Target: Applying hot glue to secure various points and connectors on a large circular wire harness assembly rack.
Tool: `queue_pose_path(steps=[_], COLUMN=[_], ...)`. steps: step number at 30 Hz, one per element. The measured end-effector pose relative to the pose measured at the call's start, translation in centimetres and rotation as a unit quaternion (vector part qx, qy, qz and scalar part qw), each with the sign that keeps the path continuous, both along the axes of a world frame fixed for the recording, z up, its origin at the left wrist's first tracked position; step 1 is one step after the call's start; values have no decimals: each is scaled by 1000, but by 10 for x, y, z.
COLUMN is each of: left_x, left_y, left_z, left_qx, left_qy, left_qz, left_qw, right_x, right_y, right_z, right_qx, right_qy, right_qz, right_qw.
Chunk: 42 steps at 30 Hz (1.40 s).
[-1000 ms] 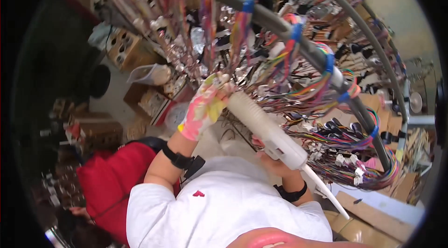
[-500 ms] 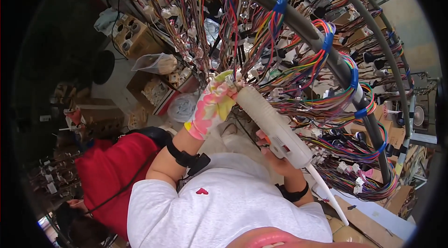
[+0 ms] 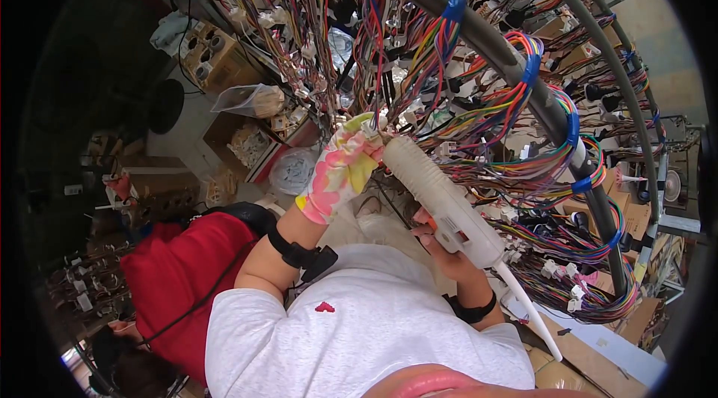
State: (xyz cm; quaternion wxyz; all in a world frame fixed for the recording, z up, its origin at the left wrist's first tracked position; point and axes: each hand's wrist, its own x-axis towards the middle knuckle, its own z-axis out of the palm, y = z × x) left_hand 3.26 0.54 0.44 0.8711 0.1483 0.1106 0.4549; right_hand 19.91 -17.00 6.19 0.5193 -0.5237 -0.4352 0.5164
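Observation:
My right hand [image 3: 443, 254] is wrapped round the handle of a white glue gun [image 3: 441, 207] with a ribbed front part and an orange trigger. Its white cord [image 3: 532, 316] trails off toward the lower right. On my left hand [image 3: 340, 173] is a white glove with pink and yellow flower shapes. The gloved fingers are pinched round a small pale connector [image 3: 382, 129] at the end of some hanging wires, partly hidden by the fingers. The front of the glue gun lies right beside those fingertips; whether it touches the connector, I cannot tell.
A curved grey metal rail [image 3: 550, 110] carries several multicoloured wire bundles [image 3: 516, 72] tied with blue tape. To the left are an open box of white parts [image 3: 250, 145], a clear plastic bag [image 3: 250, 101] and a cardboard carton [image 3: 217, 61]. Red cloth [image 3: 183, 271] lies beside my left arm.
The glue gun and my right hand have shifted slightly to the right. The wire bundles on the rail have also moved a little rightward in view. My left hand keeps its pinch.

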Motion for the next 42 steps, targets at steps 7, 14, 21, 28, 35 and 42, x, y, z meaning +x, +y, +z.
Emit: queue_pose_path(steps=[7, 14, 21, 28, 35, 42], left_x=[3, 0, 3, 3, 0, -1], left_y=[-2, -2, 1, -3, -3, -3], left_z=[8, 5, 2, 12, 9, 3], left_qx=[-7, -30, -10, -10, -6, 3], left_qy=[34, 70, 24, 27, 24, 20], left_qz=[10, 1, 5, 10, 12, 7], left_qw=[999, 997, 1000, 1000, 1000, 1000], right_x=[1, 1, 6, 6, 5, 6], right_y=[0, -1, -5, -1, -4, -3], right_z=[4, 5, -4, -2, -4, 0], right_qx=[-5, -17, 5, 39, 44, 30], right_qy=[-7, 18, -22, -60, -59, -60], right_qz=[-3, -8, 35, 47, 30, 32], right_qw=[1000, 1000, 999, 996, 997, 997])
